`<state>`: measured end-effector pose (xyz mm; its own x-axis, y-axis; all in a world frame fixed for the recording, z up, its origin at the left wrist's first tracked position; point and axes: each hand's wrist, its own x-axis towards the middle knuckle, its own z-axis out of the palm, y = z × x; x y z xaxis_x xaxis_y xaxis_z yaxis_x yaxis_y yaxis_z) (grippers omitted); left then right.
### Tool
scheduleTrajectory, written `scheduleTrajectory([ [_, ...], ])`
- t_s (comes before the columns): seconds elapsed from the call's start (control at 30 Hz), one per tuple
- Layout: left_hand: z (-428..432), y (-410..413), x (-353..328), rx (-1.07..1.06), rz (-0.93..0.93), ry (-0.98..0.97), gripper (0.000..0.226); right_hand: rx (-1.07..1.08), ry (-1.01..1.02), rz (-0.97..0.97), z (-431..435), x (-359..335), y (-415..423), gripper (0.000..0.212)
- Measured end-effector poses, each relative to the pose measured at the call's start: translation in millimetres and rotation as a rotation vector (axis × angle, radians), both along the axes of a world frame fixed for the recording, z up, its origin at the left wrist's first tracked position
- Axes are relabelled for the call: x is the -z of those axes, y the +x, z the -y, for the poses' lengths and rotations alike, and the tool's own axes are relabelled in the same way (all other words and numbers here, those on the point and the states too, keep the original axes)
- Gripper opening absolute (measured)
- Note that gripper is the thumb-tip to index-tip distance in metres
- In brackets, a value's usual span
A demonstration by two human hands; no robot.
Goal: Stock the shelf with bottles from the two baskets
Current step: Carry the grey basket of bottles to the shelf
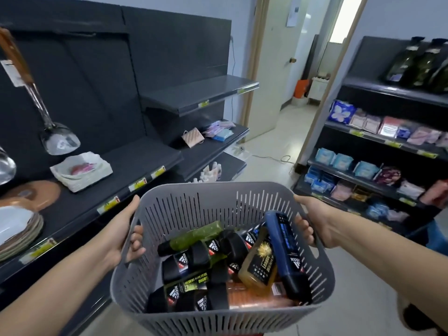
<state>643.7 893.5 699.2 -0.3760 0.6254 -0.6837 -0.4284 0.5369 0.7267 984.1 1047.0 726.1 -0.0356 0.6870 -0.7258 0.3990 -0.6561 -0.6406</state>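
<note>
Grey slotted plastic basket (194,214) was held mid-air beside dark metal shelf (135,163). Left hand (121,229) and right hand (312,221) each curled over opposite rim handles. Inside: jumbled glossy bottles (218,270) — green, amber, blue, black-capped; count unclear.

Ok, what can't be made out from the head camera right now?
Head view:
- Bottles low in the grey basket: covered by those on top, so no count.
- Shelf price tags: blurred, unreadable.
- Small bottles: partly hidden by the shelf above them.
- Dark bottles top right: blurred, cut off by the right edge.
</note>
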Motion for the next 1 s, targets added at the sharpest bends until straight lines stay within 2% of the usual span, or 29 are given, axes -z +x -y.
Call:
scheduleTrajectory([
  [0.3,-63,7,8,-0.216,-0.012,0.001,0.071,-0.165,-0.019,-0.055,-130,12,-33,0.059],
  [0.47,-91,22,18,-0.387,0.016,0.002,0.073,-0.372,-0.041,-0.005,-209,26,-58,0.060],
  [0.67,-121,56,47,-0.565,-0.038,-0.020,0.073,-0.604,-0.031,0.061,-293,44,-98,0.059],
  [0.8,-145,67,60,-0.714,0.005,-0.010,0.072,-0.680,0.023,0.097,-336,58,-135,0.062],
  [1.0,-179,56,82,-0.814,-0.048,-0.022,0.073,-0.742,0.083,0.089,-377,80,-185,0.069],
])
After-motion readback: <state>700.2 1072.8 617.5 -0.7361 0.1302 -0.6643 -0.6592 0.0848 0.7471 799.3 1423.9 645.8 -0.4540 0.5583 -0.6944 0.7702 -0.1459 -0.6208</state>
